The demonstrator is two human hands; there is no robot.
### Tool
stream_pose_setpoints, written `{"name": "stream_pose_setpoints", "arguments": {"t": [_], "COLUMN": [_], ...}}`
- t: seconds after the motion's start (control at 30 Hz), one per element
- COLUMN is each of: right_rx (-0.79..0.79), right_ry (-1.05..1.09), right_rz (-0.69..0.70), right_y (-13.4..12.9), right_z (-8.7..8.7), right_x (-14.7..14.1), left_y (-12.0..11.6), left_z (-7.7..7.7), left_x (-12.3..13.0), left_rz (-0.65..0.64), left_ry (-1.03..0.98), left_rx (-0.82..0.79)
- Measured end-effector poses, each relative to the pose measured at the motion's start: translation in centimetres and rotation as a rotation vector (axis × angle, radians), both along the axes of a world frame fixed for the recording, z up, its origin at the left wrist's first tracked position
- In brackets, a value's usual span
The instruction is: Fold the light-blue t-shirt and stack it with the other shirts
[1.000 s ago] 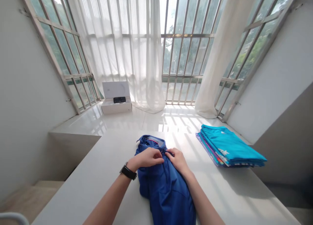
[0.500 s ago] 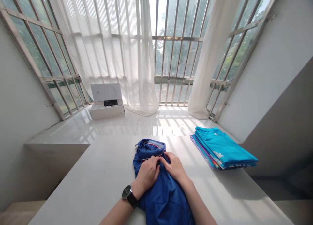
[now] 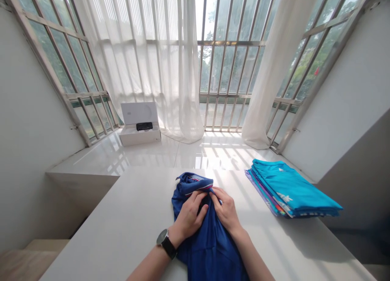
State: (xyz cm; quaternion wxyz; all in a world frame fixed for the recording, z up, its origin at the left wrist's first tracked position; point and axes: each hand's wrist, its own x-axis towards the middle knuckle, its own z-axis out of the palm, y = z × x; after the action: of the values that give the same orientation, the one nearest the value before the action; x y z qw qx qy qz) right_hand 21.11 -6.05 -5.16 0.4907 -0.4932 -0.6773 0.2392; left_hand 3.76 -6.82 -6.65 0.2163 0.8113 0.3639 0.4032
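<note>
A dark blue collared shirt point(image 3: 210, 252) lies bunched lengthwise on the white table, its collar point(image 3: 195, 184) at the far end with a red and white trim line inside. My left hand point(image 3: 191, 216), a black-strapped watch on its wrist, has its fingers curled onto the cloth just below the collar, thumb bent toward the middle. On the collar's right side my right hand point(image 3: 225, 210) pinches the fabric between thumb and fingers. Both fingertips meet near the front opening, partly hidden in the folds.
To the right, a stack of folded clothes point(image 3: 292, 189) has a bright turquoise shirt on top. An open white box point(image 3: 140, 138) holding a black object stands on the window ledge point(image 3: 170, 153) beyond the table point(image 3: 131, 216). Sheer curtains point(image 3: 183, 90) hang before barred windows.
The whole view has shifted, so things appear farther right. My left thumb has come away from my right hand, and my fingers have moved along the cloth by the collar.
</note>
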Motion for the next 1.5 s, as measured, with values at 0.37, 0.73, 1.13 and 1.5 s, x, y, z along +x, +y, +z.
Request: {"name": "stream_pose_setpoints", "arguments": {"t": [0.37,0.73,1.13,1.5], "right_rx": [-0.179,-0.273,-0.445,-0.494], "right_ry": [0.378,0.177,0.362,0.48], "right_rz": [0.06,0.378,0.281,0.077], "right_y": [0.1,-1.5,-0.8,0.8], "right_z": [0.0,0.6,0.9,-0.7], "right_x": [-0.5,-1.7,-1.0,0.3], "left_y": [0.0,-0.4,1.5,0.4], "left_z": [-0.4,0.8,1.9,2.8], "left_x": [0.1,0.5,-1.7,-2.0], "left_rz": [-0.028,0.048,0.305,-0.07], "left_ry": [-0.332,-0.651,-1.088,-1.148], "left_rx": [-0.292,-0.45,-0.725,-0.975]}}
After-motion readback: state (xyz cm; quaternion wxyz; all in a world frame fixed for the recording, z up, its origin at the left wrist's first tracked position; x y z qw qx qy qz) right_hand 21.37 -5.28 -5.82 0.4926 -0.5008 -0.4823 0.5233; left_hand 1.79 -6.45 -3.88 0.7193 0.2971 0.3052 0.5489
